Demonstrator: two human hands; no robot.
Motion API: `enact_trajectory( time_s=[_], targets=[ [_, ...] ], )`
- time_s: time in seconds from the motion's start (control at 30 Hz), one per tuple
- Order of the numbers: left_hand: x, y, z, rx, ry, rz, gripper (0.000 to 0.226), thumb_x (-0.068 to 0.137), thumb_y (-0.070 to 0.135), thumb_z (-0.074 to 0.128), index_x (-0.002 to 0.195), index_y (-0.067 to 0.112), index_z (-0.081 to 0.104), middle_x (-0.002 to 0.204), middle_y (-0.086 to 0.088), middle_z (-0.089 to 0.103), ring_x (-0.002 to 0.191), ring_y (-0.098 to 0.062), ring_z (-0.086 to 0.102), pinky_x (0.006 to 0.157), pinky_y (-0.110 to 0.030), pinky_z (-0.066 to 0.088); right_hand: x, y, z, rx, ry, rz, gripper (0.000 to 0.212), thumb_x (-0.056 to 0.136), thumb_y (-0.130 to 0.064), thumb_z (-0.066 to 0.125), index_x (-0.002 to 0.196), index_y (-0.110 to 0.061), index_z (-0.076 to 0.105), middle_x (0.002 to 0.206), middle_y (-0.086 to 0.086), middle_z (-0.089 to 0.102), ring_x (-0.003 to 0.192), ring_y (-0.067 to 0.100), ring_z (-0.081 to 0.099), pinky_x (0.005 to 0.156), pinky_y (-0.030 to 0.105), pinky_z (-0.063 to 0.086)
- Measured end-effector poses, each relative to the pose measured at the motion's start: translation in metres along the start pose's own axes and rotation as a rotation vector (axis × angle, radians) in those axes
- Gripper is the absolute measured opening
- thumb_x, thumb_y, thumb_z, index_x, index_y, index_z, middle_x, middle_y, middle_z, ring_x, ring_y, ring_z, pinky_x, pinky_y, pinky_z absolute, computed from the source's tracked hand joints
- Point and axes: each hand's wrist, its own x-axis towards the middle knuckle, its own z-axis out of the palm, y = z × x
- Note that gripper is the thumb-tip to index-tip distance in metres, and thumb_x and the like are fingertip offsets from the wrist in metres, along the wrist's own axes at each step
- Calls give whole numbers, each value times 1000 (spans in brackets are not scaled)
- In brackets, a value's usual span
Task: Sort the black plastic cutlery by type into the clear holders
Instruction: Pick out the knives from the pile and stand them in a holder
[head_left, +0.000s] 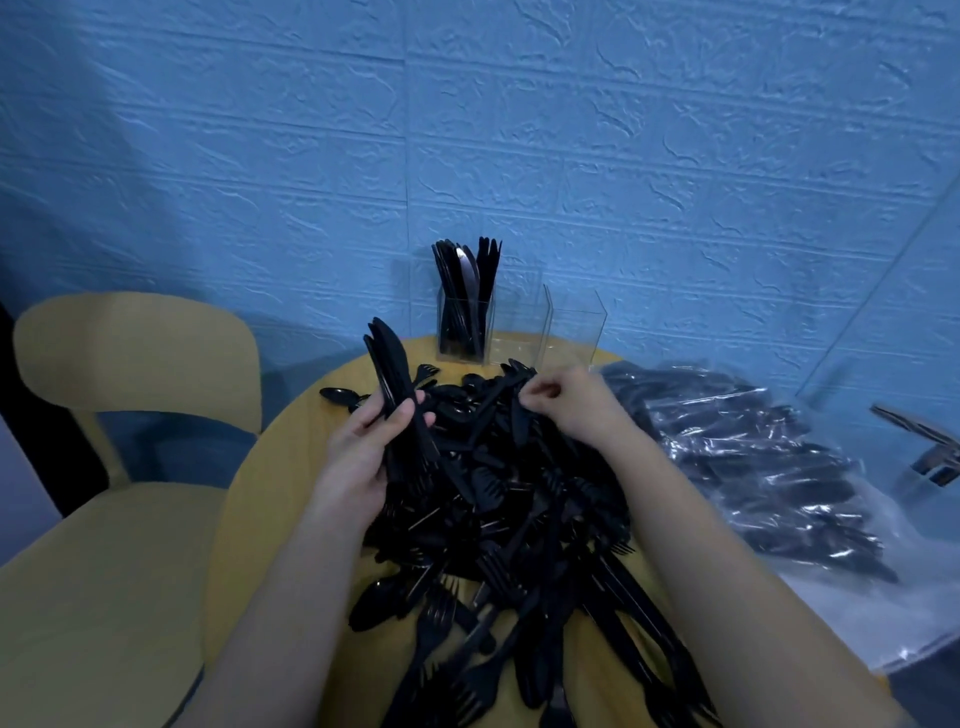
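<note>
A big heap of black plastic cutlery (498, 499) covers most of the round yellow tabletop (270, 499), with forks, spoons and knives lying mixed and crossed over one another, some of them spilling toward the near edge. The person's left hand (371, 447) is clenched round a bundle of knives (389, 364), gripping them low on the handles so that the blades stick up and lean away to the left, above the heap. The right hand (569, 400) rests on the far side of the heap with its fingertips pinched together on a piece of cutlery; which type it is cannot be told, since the piece blends into the dark pile.

At the far edge of the tabletop, close to the blue textured wall (623, 156), three clear holders stand side by side. The left holder (462, 332) has black cutlery standing upright in it, mostly knives, with what looks like fork tines showing at the right of the bunch. The middle holder (519, 325) and the right holder (576, 325) show nothing dark inside.

To the right of the heap lies a clear plastic bag (753, 467) packed with more black cutlery, just beside the right forearm. A yellow chair (130, 364) stands to the left of the tabletop
</note>
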Motion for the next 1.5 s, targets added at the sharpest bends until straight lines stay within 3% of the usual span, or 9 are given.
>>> enact_trajectory(
  time_s=[0.2,0.3,0.43,0.67,0.93,1.07,1.17,1.3,1.5],
  targets=[
    [16,-1,-10,31,10,27,31,89,8,59,117,18,64,110,0,70,87,-15,70,58,-27,56,66,-1,13,-243,18,-52,22,93,-16,59,113,-15,68,115,3,67,105,19,60,84,23,42],
    [17,-1,-13,29,29,46,32,88,8,60,119,18,64,106,1,71,85,-17,71,59,-28,57,86,-13,20,-290,-48,-69,30,91,-31,62,117,-16,66,118,5,65,103,18,57,83,25,41],
    [18,-3,-13,-7,46,22,28,87,7,61,111,21,67,102,2,73,82,-15,72,58,-28,58,107,-15,39,-617,-225,-33,61,82,-62,58,127,-21,57,132,4,55,125,26,46,108,43,27],
    [20,-3,-14,-16,53,3,28,87,7,61,112,18,67,100,3,73,81,-14,71,56,-28,56,109,-4,21,-506,-296,6,44,82,-44,68,115,-15,66,118,4,63,111,22,55,95,31,42],
    [18,-4,-12,-5,28,-3,33,86,8,62,117,20,65,104,3,73,87,-16,71,59,-29,57,100,20,3,-512,-12,83,43,85,-45,64,119,-19,61,120,3,62,114,23,53,103,40,35],
    [18,-4,-12,2,11,-1,35,87,7,61,120,20,62,105,3,72,88,-16,71,58,-28,57,98,13,6,-534,32,-42,37,85,-39,66,117,-20,62,116,1,63,113,22,55,101,37,32],
    [18,-4,-11,4,5,-1,35,88,7,61,120,18,62,106,2,72,86,-16,72,58,-28,56,93,3,8,-432,-156,-131,20,83,-34,71,99,-23,69,96,-6,62,99,15,58,88,29,44],
    [18,-5,-10,9,0,-6,35,87,6,61,120,18,63,105,1,73,85,-17,72,57,-28,56,89,-6,16,-544,-362,-148,30,81,-40,72,103,-21,66,96,-6,60,88,12,53,73,24,39],
    [17,-6,-8,18,-7,-12,33,87,6,62,118,16,64,104,-1,73,85,-18,71,56,-27,55,93,4,18,-625,-90,-109,6,90,-26,62,93,-20,62,103,1,65,92,19,58,76,32,48]
  ],
)
